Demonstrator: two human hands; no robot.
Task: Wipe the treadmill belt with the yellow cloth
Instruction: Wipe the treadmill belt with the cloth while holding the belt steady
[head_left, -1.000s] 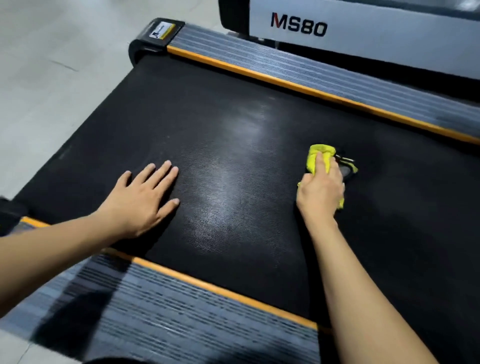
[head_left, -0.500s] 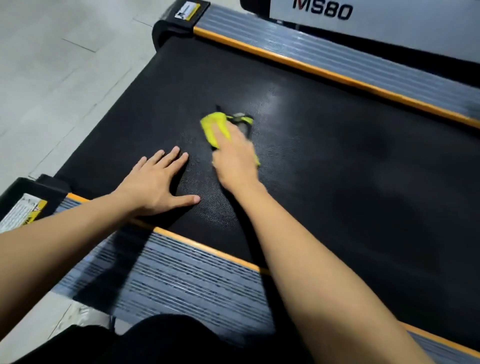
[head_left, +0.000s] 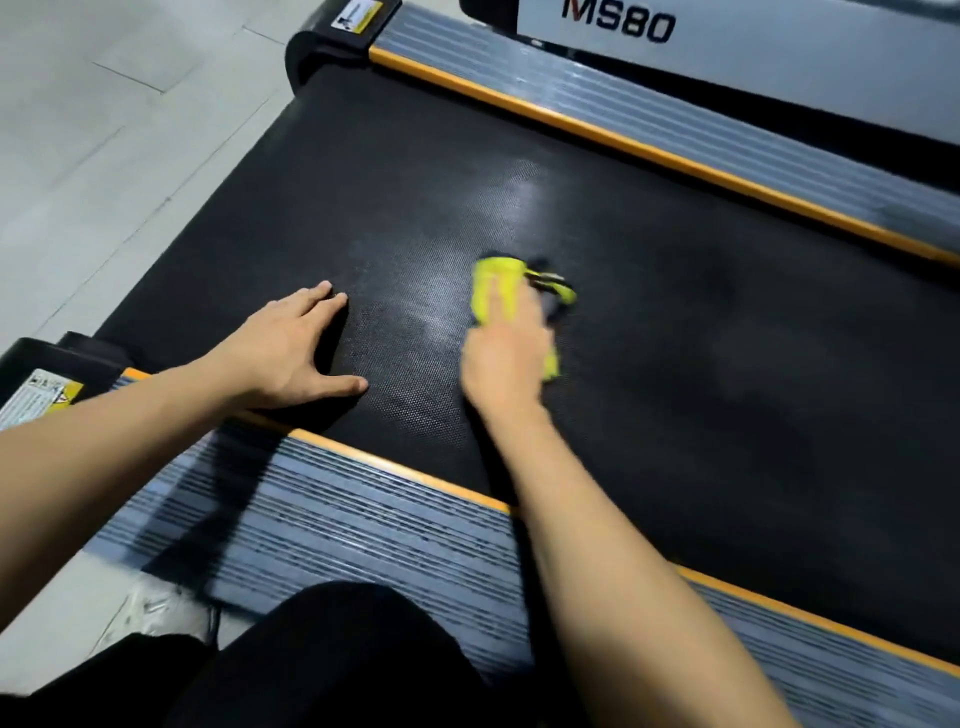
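The black textured treadmill belt (head_left: 701, 332) fills the middle of the view. My right hand (head_left: 506, 353) presses a bunched yellow cloth (head_left: 496, 286) flat on the belt near its centre; the cloth sticks out beyond my fingertips and at the right of my palm. The hand and cloth are blurred by motion. My left hand (head_left: 285, 348) lies flat on the belt near its left end, fingers together and thumb spread, holding nothing.
Grey ribbed side rails with orange edging run along the near side (head_left: 363, 525) and the far side (head_left: 649, 124) of the belt. A grey housing marked MS80 (head_left: 779, 36) stands behind. Pale floor (head_left: 104, 130) lies to the left. My dark-clothed knee (head_left: 337, 660) is at the bottom.
My right hand swept the cloth left across the belt toward my left hand, then back a little to the right. My left hand stayed planted.
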